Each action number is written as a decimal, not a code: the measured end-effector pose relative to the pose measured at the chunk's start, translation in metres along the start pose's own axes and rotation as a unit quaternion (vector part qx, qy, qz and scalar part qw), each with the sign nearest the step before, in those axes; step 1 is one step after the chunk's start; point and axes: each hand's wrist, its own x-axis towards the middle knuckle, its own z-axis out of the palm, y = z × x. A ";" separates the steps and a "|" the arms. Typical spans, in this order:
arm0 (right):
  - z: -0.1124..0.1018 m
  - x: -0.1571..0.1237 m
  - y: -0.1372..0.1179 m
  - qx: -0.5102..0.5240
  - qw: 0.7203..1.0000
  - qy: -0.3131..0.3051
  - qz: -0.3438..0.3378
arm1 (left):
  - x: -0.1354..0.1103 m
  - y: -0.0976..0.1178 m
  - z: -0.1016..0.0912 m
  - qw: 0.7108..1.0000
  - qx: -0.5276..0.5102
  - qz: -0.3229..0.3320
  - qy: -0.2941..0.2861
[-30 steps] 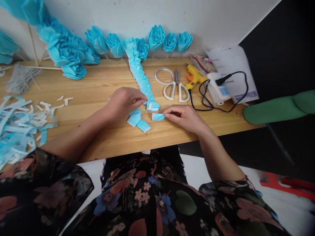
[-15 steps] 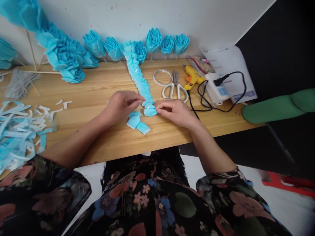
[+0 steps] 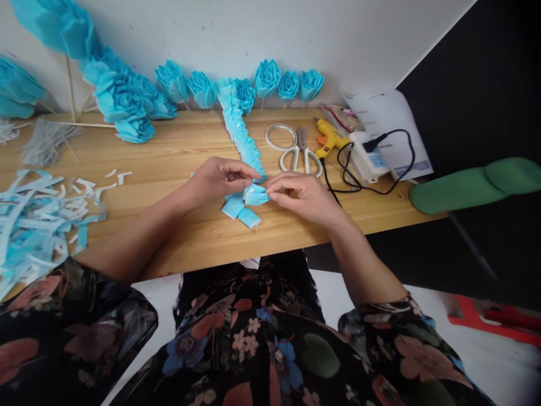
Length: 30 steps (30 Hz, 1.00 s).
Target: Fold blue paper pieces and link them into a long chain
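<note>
A long strip of overlapping folded blue petals [image 3: 240, 132] runs from the back of the table toward me. My left hand [image 3: 226, 179] pinches at the near end of this strip, on its left side. From the right, my right hand [image 3: 302, 193] is closed on the edge of a blue folded petal [image 3: 256, 195] at that same end. The fingertips of both hands are a short gap apart. Just below lie loose blue petal pieces [image 3: 248, 218], flat on the wood and partly under the held petal.
Scissors [image 3: 301, 153], a tape roll [image 3: 281, 137], a yellow glue gun [image 3: 331, 137] and a white power strip [image 3: 368, 158] with cords lie on the right. Blue fabric roses [image 3: 267, 79] line the wall. Scrap strips [image 3: 38, 214] pile up at left; a green cylinder [image 3: 456, 189] stands out at right.
The near petal has come slightly toward me, lifted and tilted between my hands. My left hand has shifted right, closer to the right one. The whole view has moved slightly.
</note>
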 end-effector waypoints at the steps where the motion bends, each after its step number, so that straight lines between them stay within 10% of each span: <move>1: -0.002 0.000 0.002 0.016 1.000 0.008 0.012 | 0.001 -0.001 -0.006 1.000 -0.005 -0.005 0.007; 10: -0.021 -0.007 0.025 0.019 0.990 0.002 0.140 | 0.007 -0.019 -0.072 0.965 0.235 -0.072 0.092; 15: -0.010 0.010 0.028 -0.022 0.994 -0.027 0.101 | 0.009 -0.015 -0.048 0.915 0.335 0.066 0.217; 22: 0.001 0.024 0.031 -0.048 0.996 -0.016 0.080 | 0.006 -0.011 -0.013 0.979 0.182 0.074 0.061; 30: 0.003 0.021 0.033 -0.032 0.996 -0.008 0.083 | 0.005 -0.018 -0.007 0.986 0.155 0.035 0.050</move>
